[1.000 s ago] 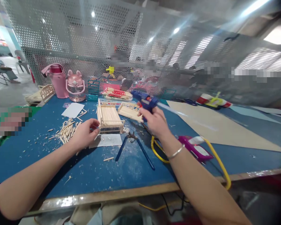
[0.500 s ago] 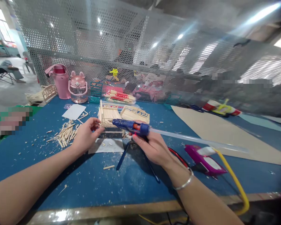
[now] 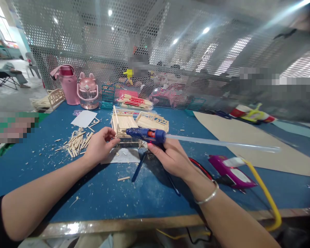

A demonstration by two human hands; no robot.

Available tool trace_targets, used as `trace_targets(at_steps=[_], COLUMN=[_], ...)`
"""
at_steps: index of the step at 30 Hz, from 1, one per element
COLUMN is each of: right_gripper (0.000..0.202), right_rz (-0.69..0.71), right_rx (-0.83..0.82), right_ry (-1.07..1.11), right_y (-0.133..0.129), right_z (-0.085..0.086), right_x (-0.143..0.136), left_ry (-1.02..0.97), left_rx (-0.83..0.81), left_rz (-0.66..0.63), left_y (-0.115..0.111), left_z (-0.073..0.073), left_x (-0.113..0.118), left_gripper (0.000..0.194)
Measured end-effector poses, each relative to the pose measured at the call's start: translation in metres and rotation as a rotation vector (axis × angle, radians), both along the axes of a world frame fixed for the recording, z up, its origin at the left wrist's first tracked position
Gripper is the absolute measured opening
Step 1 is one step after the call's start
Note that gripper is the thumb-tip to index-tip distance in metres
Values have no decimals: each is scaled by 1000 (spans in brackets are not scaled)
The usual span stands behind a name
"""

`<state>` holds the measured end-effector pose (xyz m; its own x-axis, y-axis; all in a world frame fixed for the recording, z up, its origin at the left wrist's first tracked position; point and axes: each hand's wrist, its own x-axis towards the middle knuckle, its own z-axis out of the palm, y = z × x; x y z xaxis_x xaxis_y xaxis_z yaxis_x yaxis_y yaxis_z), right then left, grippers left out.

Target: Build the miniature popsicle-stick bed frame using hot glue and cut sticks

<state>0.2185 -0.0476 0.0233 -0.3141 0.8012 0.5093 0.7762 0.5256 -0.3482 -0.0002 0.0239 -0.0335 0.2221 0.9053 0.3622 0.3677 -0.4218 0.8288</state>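
My left hand (image 3: 103, 144) pinches the near left corner of a small model made of wooden sticks (image 3: 125, 121), which has a flat slatted surface and a raised side. In my right hand (image 3: 172, 156) is a blue glue gun (image 3: 144, 134), its nozzle pointing left at the model's near edge, close to my left fingertips. Whether the tip touches the wood I cannot tell. A long clear glue stick (image 3: 222, 140) juts from the gun's back. Beneath lies a white paper (image 3: 124, 156). Behind the gun rests a second stick-built piece (image 3: 153, 121).
Loose cut sticks (image 3: 79, 142) lie left, near a white card (image 3: 84, 119). Pink flask (image 3: 69, 86) and clear bottle (image 3: 88, 93) stand by the perforated metal screen (image 3: 93, 44). Right are a magenta tool (image 3: 231, 171), yellow cable (image 3: 265, 193) and beige sheet (image 3: 237, 137).
The view has shifted slightly. The back end of the glue gun and its glue stick have risen, so the gun lies more level. My left hand keeps its pinch on the model.
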Motion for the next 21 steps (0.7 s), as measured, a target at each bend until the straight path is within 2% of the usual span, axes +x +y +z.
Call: trace_targets(at_steps=[21], right_gripper=[36], right_rz=[-7], right_rx=[-11], right_ry=[-31], right_y=[1], right_z=[-1], right_x=[-1], left_ry=[12], left_rx=[-3], left_rz=[6], left_y=[0], left_z=[0], left_x=[0], left_gripper=[17])
